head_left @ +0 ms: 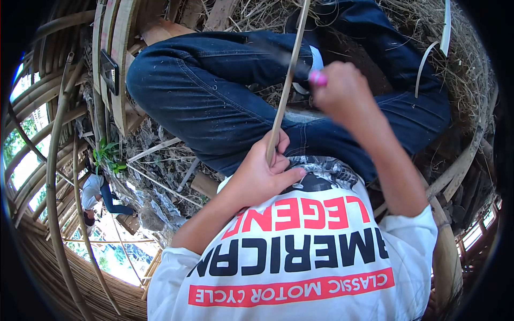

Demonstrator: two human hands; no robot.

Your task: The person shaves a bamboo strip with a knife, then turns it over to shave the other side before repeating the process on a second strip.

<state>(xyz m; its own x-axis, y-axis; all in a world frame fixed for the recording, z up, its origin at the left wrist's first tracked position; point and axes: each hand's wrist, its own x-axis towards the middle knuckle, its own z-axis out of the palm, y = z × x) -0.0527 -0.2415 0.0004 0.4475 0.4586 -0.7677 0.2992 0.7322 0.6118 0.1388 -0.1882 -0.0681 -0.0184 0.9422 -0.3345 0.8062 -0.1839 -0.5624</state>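
Observation:
My left hand (265, 168) is closed around the lower end of a long, thin bamboo strip (289, 80), close to my belly. From there the strip slants up past my bent legs to the top of the view. My right hand (345, 93) grips a knife by its pink handle (318, 78). The knife's blade (276, 52) is smeared by motion and overlaps the strip in this view, above the left hand.
A phone (110, 72) rests on wooden boards (122, 59) to the left. Another person (95, 192) sits farther off at the left, beside a bamboo pole frame (53, 160). Dry shavings (460, 69) lie heaped at the right, with pale strips (445, 29) near them.

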